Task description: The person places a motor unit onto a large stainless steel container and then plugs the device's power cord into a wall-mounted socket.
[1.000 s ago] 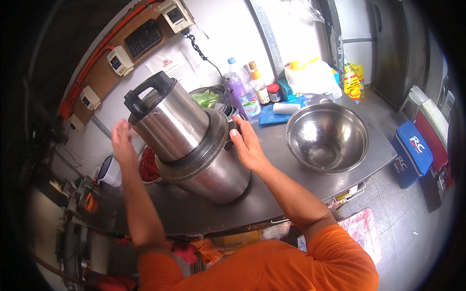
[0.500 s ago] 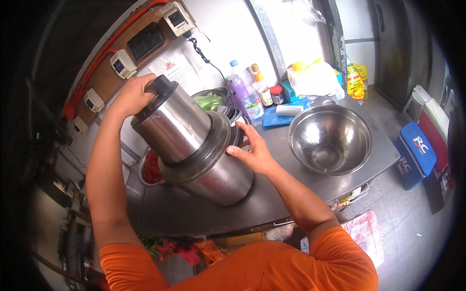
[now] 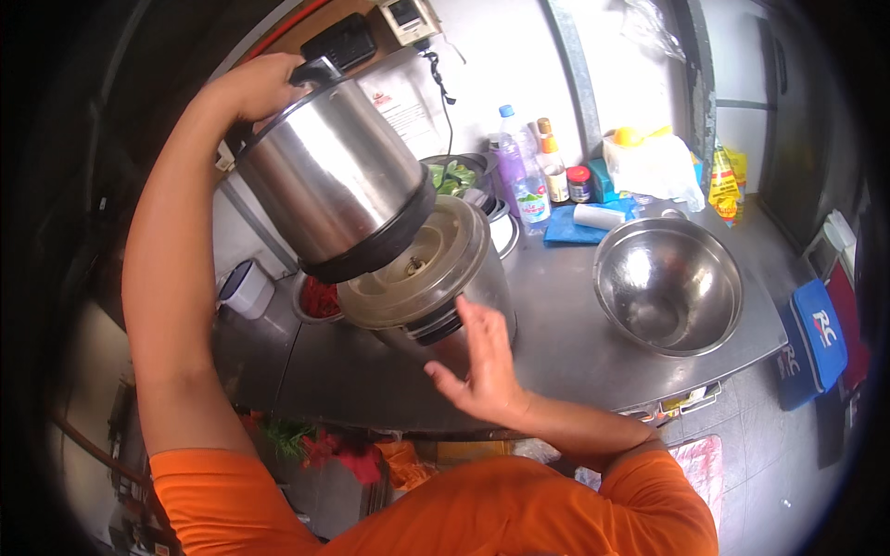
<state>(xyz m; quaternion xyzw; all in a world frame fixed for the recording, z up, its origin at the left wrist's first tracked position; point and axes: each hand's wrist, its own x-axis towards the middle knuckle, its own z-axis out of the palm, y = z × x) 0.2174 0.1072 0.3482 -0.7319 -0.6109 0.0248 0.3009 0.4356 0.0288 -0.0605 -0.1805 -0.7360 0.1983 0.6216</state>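
Observation:
High on the left, my left hand [image 3: 264, 88] is closed round the black top handle of a steel motor unit [image 3: 338, 171], likely from a food chopper. The unit is tilted and raised, its black lower rim close over a clear round lid [image 3: 450, 241] with a small metal shaft at its centre. That lid covers a steel chopper bowl [image 3: 450, 350] standing on the counter; its contents are hidden. Just in front of the lid's black clip, my right hand [image 3: 487, 366] has its fingers spread and holds nothing.
A wide steel mixing bowl [image 3: 667, 292] stands on the steel counter [image 3: 565, 357] at right. Behind are plastic bottles [image 3: 530, 190], a red-lidded jar [image 3: 578, 183] and a white roll [image 3: 598, 217]. A bowl of red food [image 3: 318, 298] and a white container [image 3: 247, 289] sit at left.
My left hand has lifted the motor unit up and left off the lid, uncovering the shaft. My right hand has let go of the chopper's side and moved nearer to me. The view has shifted.

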